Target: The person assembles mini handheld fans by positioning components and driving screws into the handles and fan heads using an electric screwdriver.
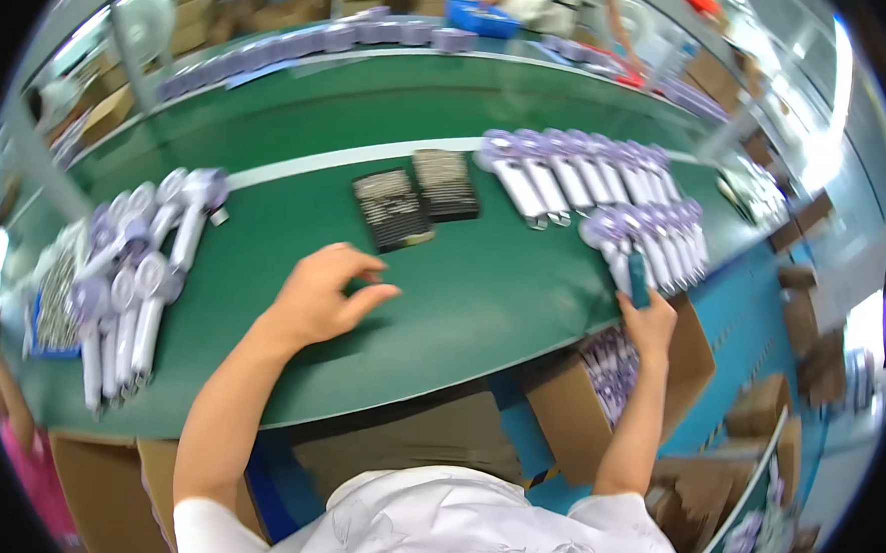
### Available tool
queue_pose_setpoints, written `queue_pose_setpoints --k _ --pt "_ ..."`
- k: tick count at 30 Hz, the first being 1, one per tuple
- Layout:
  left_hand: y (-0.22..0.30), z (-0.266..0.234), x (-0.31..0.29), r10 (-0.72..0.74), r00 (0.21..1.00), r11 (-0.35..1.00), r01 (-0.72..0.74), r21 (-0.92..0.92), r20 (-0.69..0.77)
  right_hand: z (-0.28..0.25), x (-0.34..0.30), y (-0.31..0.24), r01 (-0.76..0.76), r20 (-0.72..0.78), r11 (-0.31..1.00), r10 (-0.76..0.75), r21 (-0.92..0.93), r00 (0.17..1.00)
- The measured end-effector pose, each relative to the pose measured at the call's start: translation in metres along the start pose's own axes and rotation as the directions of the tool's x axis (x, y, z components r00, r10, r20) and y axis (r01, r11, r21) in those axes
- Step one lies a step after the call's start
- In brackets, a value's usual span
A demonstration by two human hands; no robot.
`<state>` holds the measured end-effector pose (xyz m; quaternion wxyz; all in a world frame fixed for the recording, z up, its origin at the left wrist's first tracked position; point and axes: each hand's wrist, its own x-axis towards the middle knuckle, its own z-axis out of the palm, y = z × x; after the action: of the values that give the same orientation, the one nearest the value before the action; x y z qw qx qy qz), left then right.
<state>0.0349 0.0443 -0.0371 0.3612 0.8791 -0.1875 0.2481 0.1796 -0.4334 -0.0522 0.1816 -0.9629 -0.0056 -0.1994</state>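
My left hand (pixel 334 293) hovers over the green work table (pixel 481 309), its thumb and curled fingers apart. I see nothing held in it. My right hand (pixel 651 322) grips a tool with a teal handle (pixel 639 279) at the table's right edge; its working end is hard to make out. Just beyond it lie two rows of white-handled devices with round purple heads, a near row (pixel 655 243) and a far row (pixel 579 173). Two dark trays with rows of small metal parts, the left tray (pixel 393 211) and the right tray (pixel 447 187), lie ahead of my left hand.
More purple-headed devices (pixel 132 280) are piled at the left, beside a blue bin (pixel 56 351) of thin parts. A cardboard box (pixel 568 423) holding purple pieces stands below the right edge. Across the table, another person (pixel 547 7) works near a blue basin (pixel 481 20) and a purple row (pixel 315 42).
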Motion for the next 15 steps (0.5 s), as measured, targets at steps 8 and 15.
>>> queue_pose_setpoints --k 8,15 --pt "0.065 -0.028 -0.035 -0.041 0.999 0.917 0.043 0.397 -0.013 -0.017 -0.021 0.028 0.147 -0.165 0.989 -0.142 0.018 0.976" --pt "0.017 -0.135 -0.134 -0.341 0.761 0.171 0.627 0.760 -0.551 -0.026 -0.009 -0.040 0.662 -0.494 0.745 -0.549 0.076 0.674"
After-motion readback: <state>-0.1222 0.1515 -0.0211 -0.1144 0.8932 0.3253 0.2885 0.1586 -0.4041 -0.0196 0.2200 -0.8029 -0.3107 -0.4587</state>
